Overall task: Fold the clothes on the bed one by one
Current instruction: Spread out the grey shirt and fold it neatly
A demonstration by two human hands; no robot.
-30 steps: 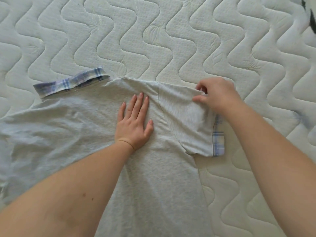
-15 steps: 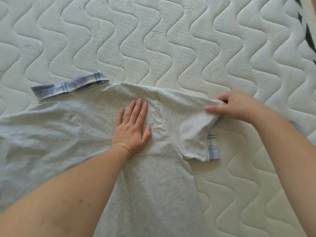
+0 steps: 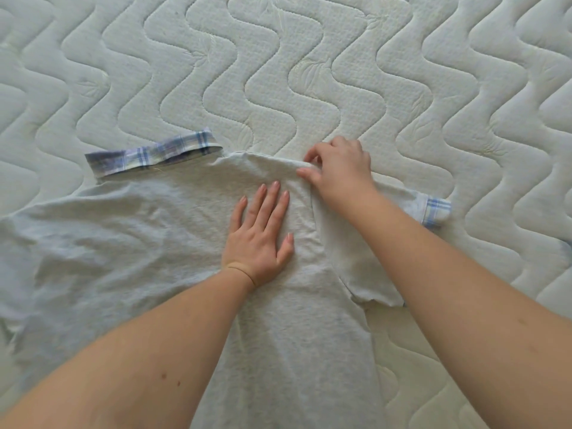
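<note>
Right hand (image 3: 342,168) is pinching the top edge of the grey shirt (image 3: 148,236) at the shoulder, thumb and curled fingers closing on a small ridge of fabric there. Left hand (image 3: 258,233) is lying flat on the shirt just beside and below it, fingers straight and slightly spread, palm pressing the cloth down, gripping nothing.

I am seeing the shirt lying spread on the quilted white mattress (image 3: 309,72), filling the lower and left part of my view and running out of frame at the left and bottom edges. Fabric is wrinkling to the left of the flat hand.

Plaid collar (image 3: 151,154) is sitting at the top edge of the shirt, left of both hands, standing up a little from the mattress.

Sleeve (image 3: 411,209) is stretching out to the right under the right forearm, its plaid cuff (image 3: 437,212) resting on the mattress at the far right end.

Both forearms are coming in from the bottom corners, bare, crossing over the shirt. A thin band is showing on the left wrist
</note>
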